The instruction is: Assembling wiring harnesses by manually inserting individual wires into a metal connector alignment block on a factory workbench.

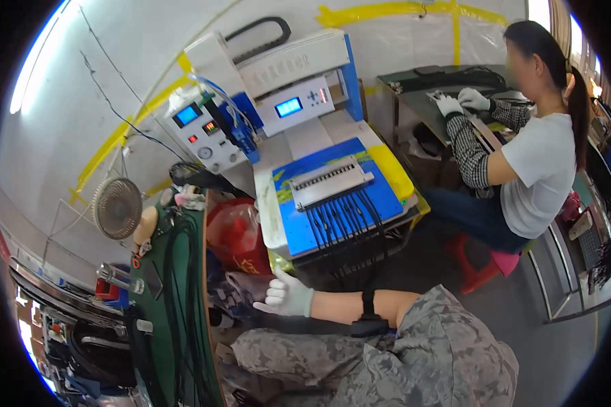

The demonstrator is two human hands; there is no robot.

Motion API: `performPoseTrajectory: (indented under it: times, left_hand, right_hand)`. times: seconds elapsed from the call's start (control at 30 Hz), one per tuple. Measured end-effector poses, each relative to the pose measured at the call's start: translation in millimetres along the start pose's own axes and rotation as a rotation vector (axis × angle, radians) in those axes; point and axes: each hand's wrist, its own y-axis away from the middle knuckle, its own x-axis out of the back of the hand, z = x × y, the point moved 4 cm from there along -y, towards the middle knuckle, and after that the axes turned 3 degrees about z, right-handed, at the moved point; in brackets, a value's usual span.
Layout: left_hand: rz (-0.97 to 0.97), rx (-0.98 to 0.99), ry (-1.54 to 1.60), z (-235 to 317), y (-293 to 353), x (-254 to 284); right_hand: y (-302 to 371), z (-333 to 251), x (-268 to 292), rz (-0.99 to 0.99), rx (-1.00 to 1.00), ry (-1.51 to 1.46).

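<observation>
My right hand (288,296), in a white glove, hangs in the air between the green table and the machine. Its middle fingers are loosely curled, while the digits at either side stick out; I see nothing in its grasp. A black band circles that forearm. My left hand is out of the picture. Beyond my right hand, a blue base plate (293,234) lies on the machine's bed. On it sits a silver metal fixture (329,182) with a row of slots. Several black cables (346,211) run from the fixture's near side and hang over the plate's front edge.
A co-worker (540,149) sits at the right, gloved hands over another table. Left of me, the green table (157,332) carries long black cables (178,292) and a phone (153,280). A fan (117,208) stands behind it. Between table and machine is a red bag (237,237).
</observation>
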Motion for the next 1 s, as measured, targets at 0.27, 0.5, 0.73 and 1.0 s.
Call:
performPoseTrajectory:
  times: [0.27,0.5,0.73,1.0]
  left_hand:
    - [-0.092,-0.663,0.095,-14,-10,5]
    - [-0.145,-0.732,0.388,14,3,20]
    - [0.016,-0.001,-0.083,17,9,16]
    - [-0.031,0.06,0.056,28,10,5]
  right_hand:
    - [-2,86,2,0.013,-0.318,0.036]
    - [1,136,7,0.15,-0.469,0.208]
    - [-6,140,19,0.111,-0.481,0.316]
    - [-12,134,25,0.019,-0.484,0.332]
